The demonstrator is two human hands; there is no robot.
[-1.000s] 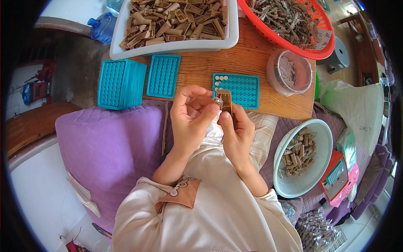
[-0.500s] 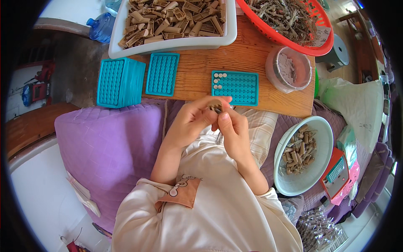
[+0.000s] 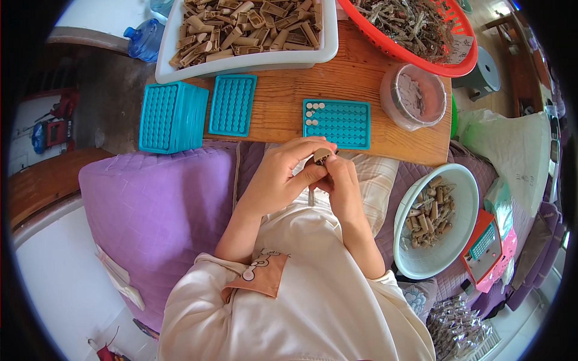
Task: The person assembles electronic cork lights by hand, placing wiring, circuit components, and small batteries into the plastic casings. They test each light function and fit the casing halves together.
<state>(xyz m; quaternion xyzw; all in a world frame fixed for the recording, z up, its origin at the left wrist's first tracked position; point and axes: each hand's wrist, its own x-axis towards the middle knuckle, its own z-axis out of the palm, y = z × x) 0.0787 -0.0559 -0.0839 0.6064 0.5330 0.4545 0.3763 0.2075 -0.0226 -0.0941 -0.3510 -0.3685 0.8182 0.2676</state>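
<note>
Both my hands meet in front of my lap, just below the table edge. My left hand (image 3: 284, 175) is closed around a small tan plastic casing (image 3: 322, 154), its rounded end uppermost. Dark parts show inside it, and a bundle of thin wires (image 3: 312, 197) hangs beneath. My right hand (image 3: 345, 183) pinches the same casing from the other side, its fingertips partly hidden. Just beyond the hands, a teal tray (image 3: 340, 125) lies on the table, with several white round discs (image 3: 310, 114) in its left-end pockets.
A stack of teal trays (image 3: 171, 117) and another tray (image 3: 233, 105) stand left on the wooden table (image 3: 280, 93). Behind are a white bin (image 3: 241, 67) of tan casings and a red basket (image 3: 415, 65) of wired parts. A clear tub (image 3: 390, 105) and pale basin (image 3: 442, 262) sit rightward.
The casing has turned in my fingers, so its rounded end faces up and the wires show below. My right hand has shifted slightly, and one disc is gone from the tray.
</note>
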